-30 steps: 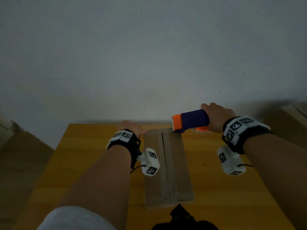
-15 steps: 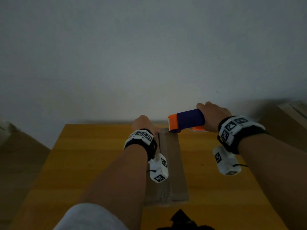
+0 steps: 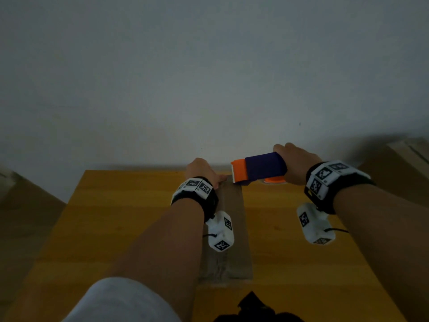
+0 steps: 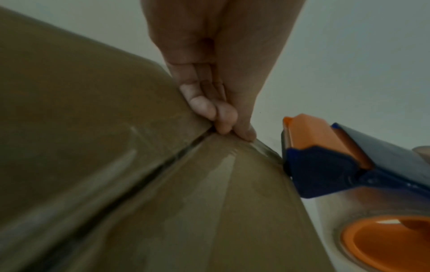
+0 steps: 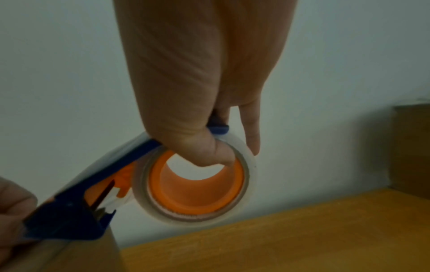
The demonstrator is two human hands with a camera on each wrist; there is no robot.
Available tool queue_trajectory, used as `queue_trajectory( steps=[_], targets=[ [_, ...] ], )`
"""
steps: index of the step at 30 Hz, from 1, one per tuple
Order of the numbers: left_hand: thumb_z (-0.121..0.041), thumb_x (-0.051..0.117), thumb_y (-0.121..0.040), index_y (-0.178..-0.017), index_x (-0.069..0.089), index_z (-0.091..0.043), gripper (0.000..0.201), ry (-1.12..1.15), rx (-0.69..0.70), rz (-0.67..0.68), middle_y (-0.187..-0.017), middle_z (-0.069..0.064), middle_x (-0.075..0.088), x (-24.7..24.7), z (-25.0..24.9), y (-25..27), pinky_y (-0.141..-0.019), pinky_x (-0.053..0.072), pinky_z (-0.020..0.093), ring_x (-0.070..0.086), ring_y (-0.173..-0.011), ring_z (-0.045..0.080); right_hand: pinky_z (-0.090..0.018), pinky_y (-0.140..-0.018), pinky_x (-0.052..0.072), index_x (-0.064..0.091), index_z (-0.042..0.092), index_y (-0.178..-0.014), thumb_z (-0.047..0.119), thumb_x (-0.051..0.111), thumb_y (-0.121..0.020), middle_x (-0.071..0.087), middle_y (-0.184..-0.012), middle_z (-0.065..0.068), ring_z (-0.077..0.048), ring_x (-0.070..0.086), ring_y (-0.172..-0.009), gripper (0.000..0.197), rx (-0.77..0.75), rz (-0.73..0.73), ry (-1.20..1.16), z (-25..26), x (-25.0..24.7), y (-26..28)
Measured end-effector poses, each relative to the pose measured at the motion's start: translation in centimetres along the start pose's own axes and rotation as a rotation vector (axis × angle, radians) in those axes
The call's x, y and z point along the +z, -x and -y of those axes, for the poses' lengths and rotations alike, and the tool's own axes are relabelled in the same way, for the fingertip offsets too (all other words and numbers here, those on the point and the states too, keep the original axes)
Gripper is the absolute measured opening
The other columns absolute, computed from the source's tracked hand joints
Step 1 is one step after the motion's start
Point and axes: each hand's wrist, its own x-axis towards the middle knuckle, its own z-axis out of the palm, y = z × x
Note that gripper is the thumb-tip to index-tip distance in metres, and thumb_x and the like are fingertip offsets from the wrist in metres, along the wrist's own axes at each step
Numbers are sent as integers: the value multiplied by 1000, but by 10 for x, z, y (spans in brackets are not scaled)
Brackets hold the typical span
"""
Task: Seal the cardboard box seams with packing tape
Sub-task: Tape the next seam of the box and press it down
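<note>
A long narrow cardboard box (image 3: 233, 228) lies on the yellow wooden table (image 3: 116, 228), its centre seam (image 4: 163, 165) running away from me under shiny clear tape (image 4: 223, 165). My left hand (image 3: 201, 170) is at the box's far end, fingertips (image 4: 221, 114) bunched and curled onto the far edge at the seam. My right hand (image 3: 294, 163) grips a blue and orange tape dispenser (image 3: 262, 168), thumb hooked in the orange core of the clear tape roll (image 5: 193, 184). The dispenser's cutter end (image 4: 321, 162) sits at the box's far right corner, beside my left fingers.
A pale wall (image 3: 209, 77) rises just behind the table's far edge. Brown cardboard boxes stand off the table at the right (image 3: 399, 163) and the left (image 3: 21, 205). Bare tabletop (image 5: 302, 239) lies on both sides of the box.
My left hand has moved right, from the box's far left corner to the seam at its far edge. The dispenser shifted slightly left, down to the box's far right corner.
</note>
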Motion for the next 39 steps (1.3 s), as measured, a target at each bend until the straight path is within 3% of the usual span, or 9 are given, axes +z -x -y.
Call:
queue_trajectory(
  steps=[6, 12, 20, 23, 29, 36, 39],
  targets=[
    [-47, 75, -74, -80, 77, -5, 42, 15, -1, -13, -72, 4, 76, -1, -1, 2, -74, 60, 29, 73, -72, 16, -38, -70, 46, 41, 16, -97, 16, 58, -84, 46, -96, -7, -25, 50, -75, 21, -23, 6, -36, -9, 3, -5],
    [-44, 76, -75, -73, 77, -5, 39, 41, 6, -11, -70, 4, 76, -1, -4, 6, -78, 60, 34, 73, -74, 18, -34, -67, 39, 37, 15, -93, 20, 61, -85, 42, -92, -6, -22, 46, -72, 26, -52, 27, -86, -14, 4, -3],
    [-42, 76, -75, -63, 74, -7, 38, 61, 21, -16, -69, 5, 75, 2, -8, 8, -78, 60, 33, 73, -70, 18, -39, -70, 47, 39, 16, -94, 15, 61, -83, 51, -101, -14, -25, 50, -74, 25, -3, -16, 1, -49, -5, 3],
    [-42, 76, -76, -60, 73, -8, 38, 68, 19, -18, -69, 6, 76, 2, -9, 9, -77, 61, 33, 74, -71, 19, -40, -76, 49, 43, 14, -107, 16, 59, -83, 48, -102, -10, -26, 52, -82, 29, -13, -24, 83, -47, -4, 3],
    [-41, 77, -75, -59, 72, -9, 37, 95, 9, -15, -69, 6, 76, 2, -8, 13, -77, 61, 33, 74, -71, 18, -36, -71, 44, 42, 17, -117, 17, 60, -83, 49, -114, -9, -27, 56, -103, 39, -28, -35, 273, -33, 1, 6],
    [-39, 77, -76, -59, 72, -9, 35, 116, 6, -23, -65, 4, 75, 5, -5, 15, -77, 61, 32, 73, -67, 15, -35, -98, 36, 46, 21, -120, 36, 60, -83, 60, -111, -1, -21, 59, -104, 42, -21, -11, 442, -3, -6, -2],
    [-38, 77, -76, -62, 73, -8, 34, 114, 13, -21, -65, 4, 75, 5, -5, 15, -76, 61, 32, 72, -66, 14, -37, -104, 30, 50, 21, -115, 27, 59, -82, 64, -106, 1, -20, 61, -100, 35, -60, -32, 500, 4, -11, 2]
  ],
)
